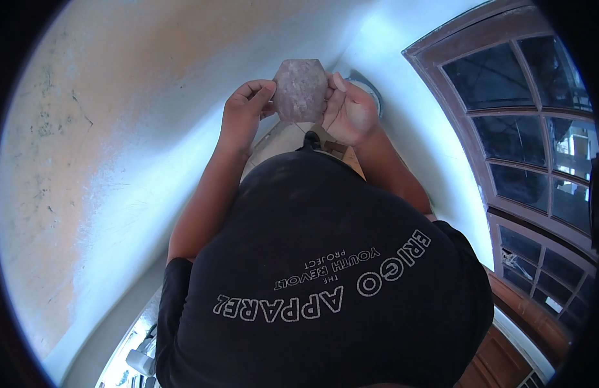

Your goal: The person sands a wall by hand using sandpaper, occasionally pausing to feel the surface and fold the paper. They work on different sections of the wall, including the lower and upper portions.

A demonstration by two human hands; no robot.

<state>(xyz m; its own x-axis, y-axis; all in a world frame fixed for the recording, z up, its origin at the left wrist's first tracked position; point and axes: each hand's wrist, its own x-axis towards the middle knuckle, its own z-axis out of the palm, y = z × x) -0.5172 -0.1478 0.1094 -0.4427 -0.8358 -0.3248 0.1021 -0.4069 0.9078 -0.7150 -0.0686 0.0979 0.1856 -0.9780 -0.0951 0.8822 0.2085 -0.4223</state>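
Observation:
A flat, roughly hexagonal stone slab (301,90), greyish pink with paler cloudy patches, is held up at the far end of my reach. My left hand (251,107) pinches its left edge, thumb in front and fingers partly hidden behind. At the right edge is my right hand (351,113), palm turned towards me and whitish with dust. Its fingertips curl against the slab's side, and the thumb points up beside it.
Behind my right hand shows the curved rim of a bluish-grey bucket-like container (375,95). A stained wall (73,129) rises on the left. On the right stands a brown-framed window (513,129). Below the slab are a dark shoe (311,139) and a wooden piece (352,159).

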